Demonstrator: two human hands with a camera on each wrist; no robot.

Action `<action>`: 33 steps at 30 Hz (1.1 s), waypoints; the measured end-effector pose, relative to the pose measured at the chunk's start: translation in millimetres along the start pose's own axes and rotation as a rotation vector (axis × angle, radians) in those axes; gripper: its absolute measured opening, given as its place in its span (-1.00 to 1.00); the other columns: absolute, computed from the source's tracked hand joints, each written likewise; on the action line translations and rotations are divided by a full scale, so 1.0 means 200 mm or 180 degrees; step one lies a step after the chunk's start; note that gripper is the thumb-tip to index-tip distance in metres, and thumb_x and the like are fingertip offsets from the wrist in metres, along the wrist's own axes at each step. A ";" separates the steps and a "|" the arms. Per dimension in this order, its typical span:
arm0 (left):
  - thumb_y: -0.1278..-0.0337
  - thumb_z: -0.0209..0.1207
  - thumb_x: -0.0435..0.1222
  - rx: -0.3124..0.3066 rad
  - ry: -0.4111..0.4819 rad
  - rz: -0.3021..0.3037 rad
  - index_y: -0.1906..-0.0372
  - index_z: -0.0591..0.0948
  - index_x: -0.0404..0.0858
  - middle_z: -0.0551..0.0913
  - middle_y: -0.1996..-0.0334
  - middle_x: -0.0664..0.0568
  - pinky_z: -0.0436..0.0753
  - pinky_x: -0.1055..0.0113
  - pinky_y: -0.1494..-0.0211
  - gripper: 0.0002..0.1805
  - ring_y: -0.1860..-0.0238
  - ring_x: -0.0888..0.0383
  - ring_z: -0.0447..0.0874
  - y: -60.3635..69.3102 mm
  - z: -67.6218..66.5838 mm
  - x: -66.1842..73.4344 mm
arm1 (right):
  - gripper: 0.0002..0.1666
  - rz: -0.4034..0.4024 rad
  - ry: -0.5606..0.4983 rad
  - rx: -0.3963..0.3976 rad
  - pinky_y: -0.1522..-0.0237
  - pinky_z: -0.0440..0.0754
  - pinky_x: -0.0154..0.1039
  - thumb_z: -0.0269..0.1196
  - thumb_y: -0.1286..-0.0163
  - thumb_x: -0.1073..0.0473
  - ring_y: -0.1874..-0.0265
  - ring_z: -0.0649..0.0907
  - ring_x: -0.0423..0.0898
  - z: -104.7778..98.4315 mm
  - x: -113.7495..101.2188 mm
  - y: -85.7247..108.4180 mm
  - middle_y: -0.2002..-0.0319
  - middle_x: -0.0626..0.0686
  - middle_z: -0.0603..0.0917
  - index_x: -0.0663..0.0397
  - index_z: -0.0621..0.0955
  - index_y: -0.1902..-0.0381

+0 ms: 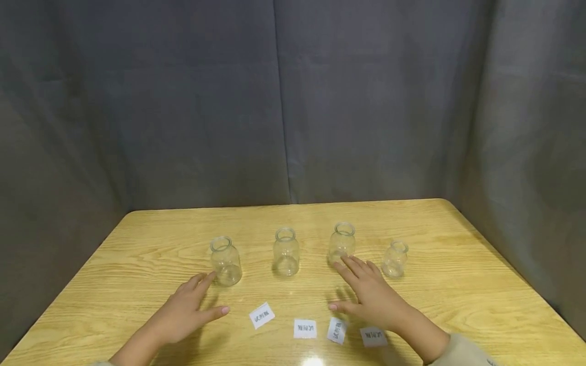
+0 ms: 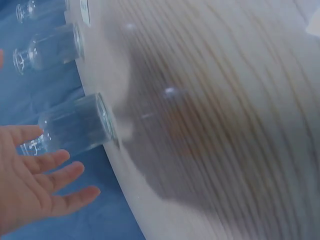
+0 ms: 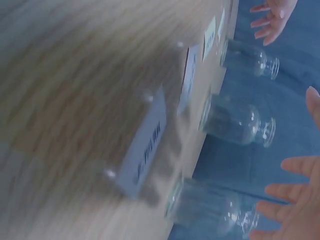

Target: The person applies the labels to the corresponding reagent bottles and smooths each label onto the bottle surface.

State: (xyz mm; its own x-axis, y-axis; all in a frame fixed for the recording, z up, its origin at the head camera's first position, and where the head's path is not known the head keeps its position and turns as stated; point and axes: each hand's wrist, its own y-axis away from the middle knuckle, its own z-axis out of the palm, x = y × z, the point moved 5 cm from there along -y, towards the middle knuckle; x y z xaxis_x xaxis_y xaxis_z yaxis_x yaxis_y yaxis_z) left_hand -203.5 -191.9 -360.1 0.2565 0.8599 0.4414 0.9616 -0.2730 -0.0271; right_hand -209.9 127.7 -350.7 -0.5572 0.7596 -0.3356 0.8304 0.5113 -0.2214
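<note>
My left hand point(image 1: 185, 311) is held above the table with fingers extended and thumb apart, nearest the leftmost clear glass jar point(image 1: 227, 267). In the left wrist view, its spread fingers overlap that jar's neck; whether they touch cannot be told. My right hand point(image 1: 370, 296) hovers with fingers spread in front of a third jar point(image 1: 342, 245), covering part of its base. Neither hand holds anything. A second jar point(image 1: 286, 258) stands between the hands, and a smaller jar point(image 1: 394, 260) stands at the right. All are upright and lidless.
White labels with dark handwritten characters lie in front of the jars: a tilted one point(image 1: 262, 315), a level one point(image 1: 304, 329), a turned one point(image 1: 337, 331) and one partly shaded point(image 1: 373, 337). Grey curtains point(image 1: 192, 101) hang behind and beside the wooden table point(image 1: 160, 234).
</note>
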 end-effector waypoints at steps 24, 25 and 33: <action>0.10 0.15 0.04 -0.0395 0.0990 0.0069 -0.19 0.19 -0.43 0.26 -0.12 -0.29 0.31 -0.13 0.04 -0.16 -0.05 -0.21 0.28 -0.05 0.15 0.06 | -0.19 -0.0176 -0.1173 -0.0874 0.01 0.36 -0.02 0.08 -0.15 -0.20 -0.06 0.35 0.13 0.25 -0.19 -0.21 -0.10 0.23 0.34 0.28 0.26 -0.16; 0.10 0.16 0.03 -0.0406 0.1001 0.0082 -0.18 0.20 -0.43 0.30 -0.09 -0.28 0.35 -0.11 0.06 -0.18 -0.02 -0.20 0.31 -0.06 0.15 0.07 | -0.20 -0.0179 -0.1212 -0.0901 0.02 0.37 -0.04 0.08 -0.15 -0.19 -0.05 0.36 0.11 0.26 -0.20 -0.22 -0.09 0.22 0.36 0.28 0.27 -0.15; 0.09 0.18 -0.05 -0.0521 0.1067 0.0170 -0.11 0.26 -0.47 0.41 0.05 -0.24 0.41 -0.08 0.14 -0.25 0.08 -0.16 0.39 -0.07 0.19 0.08 | -0.33 -0.0186 -0.1257 -0.1078 0.11 0.45 -0.23 0.17 -0.11 -0.09 0.09 0.49 -0.03 0.32 -0.24 -0.29 0.04 0.13 0.49 0.26 0.38 -0.05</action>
State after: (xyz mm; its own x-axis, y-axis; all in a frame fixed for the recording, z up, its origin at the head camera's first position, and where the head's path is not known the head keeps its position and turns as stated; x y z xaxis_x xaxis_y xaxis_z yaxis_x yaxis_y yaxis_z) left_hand -209.7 -157.5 -387.2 0.2338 0.6610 0.7130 0.9125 -0.4023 0.0738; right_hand -231.2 35.8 -380.5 -0.5046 0.5498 -0.6657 0.7138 0.6994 0.0364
